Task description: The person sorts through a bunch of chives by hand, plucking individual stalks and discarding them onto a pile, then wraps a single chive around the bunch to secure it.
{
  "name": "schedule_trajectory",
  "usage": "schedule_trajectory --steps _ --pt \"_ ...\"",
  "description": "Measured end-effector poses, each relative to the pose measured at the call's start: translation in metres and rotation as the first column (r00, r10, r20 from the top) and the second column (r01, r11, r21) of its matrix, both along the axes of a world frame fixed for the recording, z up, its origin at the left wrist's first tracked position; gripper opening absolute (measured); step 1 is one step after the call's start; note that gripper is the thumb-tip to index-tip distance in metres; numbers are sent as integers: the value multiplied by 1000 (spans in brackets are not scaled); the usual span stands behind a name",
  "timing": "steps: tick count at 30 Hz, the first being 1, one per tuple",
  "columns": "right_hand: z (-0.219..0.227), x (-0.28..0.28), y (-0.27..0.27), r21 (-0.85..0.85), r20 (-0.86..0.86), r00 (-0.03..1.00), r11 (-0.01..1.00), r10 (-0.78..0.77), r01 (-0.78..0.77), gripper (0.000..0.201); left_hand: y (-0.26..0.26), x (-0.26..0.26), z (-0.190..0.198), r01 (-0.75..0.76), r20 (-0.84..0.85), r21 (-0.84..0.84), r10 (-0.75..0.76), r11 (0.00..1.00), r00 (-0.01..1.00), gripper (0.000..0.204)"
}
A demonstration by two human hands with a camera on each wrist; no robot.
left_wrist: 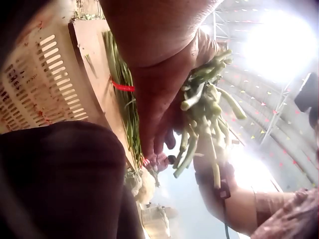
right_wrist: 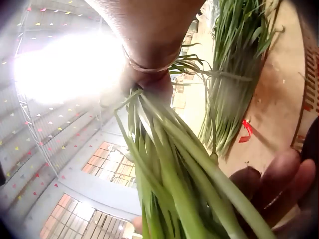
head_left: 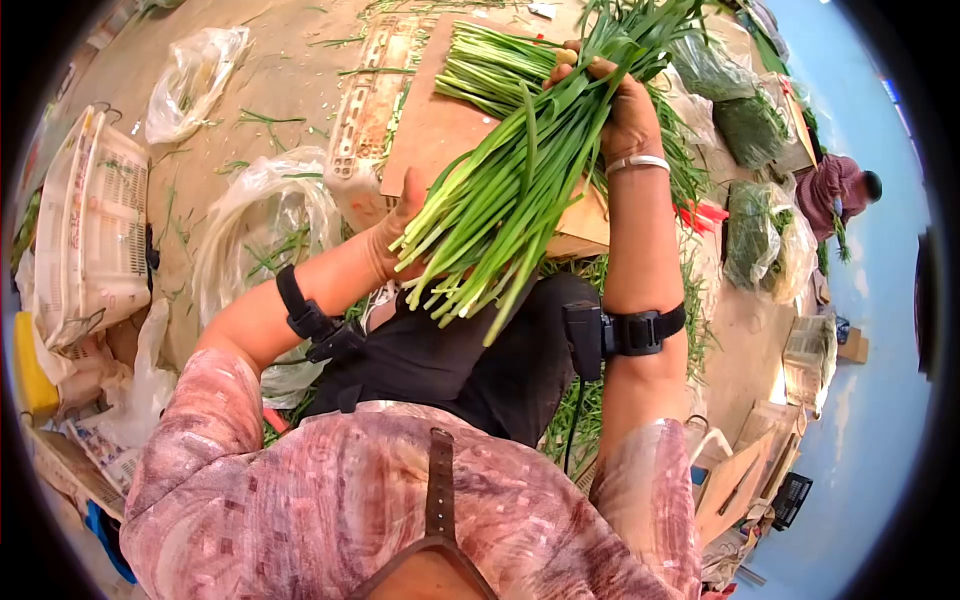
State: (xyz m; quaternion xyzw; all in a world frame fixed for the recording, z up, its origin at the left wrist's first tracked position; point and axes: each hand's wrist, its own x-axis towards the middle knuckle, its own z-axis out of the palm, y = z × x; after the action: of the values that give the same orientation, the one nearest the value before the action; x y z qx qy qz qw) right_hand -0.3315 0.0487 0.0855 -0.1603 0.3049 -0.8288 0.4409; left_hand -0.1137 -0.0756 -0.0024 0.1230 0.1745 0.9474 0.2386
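Note:
A thick bunch of garlic chives (head_left: 510, 190) slants across my lap, pale cut ends toward me and leaves pointing away. My right hand (head_left: 632, 115) grips it round the leafy part, thumb and fingers on either side. At the pale end, my left hand (head_left: 400, 225) touches the stalks, its thumb raised; in the left wrist view, this hand (left_wrist: 164, 94) lies beside the cut ends (left_wrist: 204, 119) with fingers extended. More chives (head_left: 490, 70) lie on a brown board (head_left: 430, 140) beyond. Red tape (left_wrist: 122, 86) crosses the chives there.
A dirty plastic crate (head_left: 370, 120) stands under the board. Clear plastic bags (head_left: 265, 205) and loose leaves litter the floor at left, near a white crate (head_left: 100, 220). Bagged greens (head_left: 752, 235) and another person (head_left: 835, 190) are at right.

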Motion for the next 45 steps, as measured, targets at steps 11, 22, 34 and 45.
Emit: schedule_trajectory --steps 11,22,34,45 --pt "-20 -37 -33 499 -444 834 682 -328 534 48 -2 -24 -4 -4 230 193 -41 981 972 50" --pt "-8 122 70 505 -809 587 533 20 679 17 25 -37 -29 -45 341 420 -112 907 934 55" --pt "-21 173 58 279 -826 -66 508 560 815 39 49 -37 -26 -219 317 424 82 879 945 55" --pt "-44 159 60 131 -886 -197 633 421 763 13 47 -42 -51 -56 386 368 -98 928 917 36"
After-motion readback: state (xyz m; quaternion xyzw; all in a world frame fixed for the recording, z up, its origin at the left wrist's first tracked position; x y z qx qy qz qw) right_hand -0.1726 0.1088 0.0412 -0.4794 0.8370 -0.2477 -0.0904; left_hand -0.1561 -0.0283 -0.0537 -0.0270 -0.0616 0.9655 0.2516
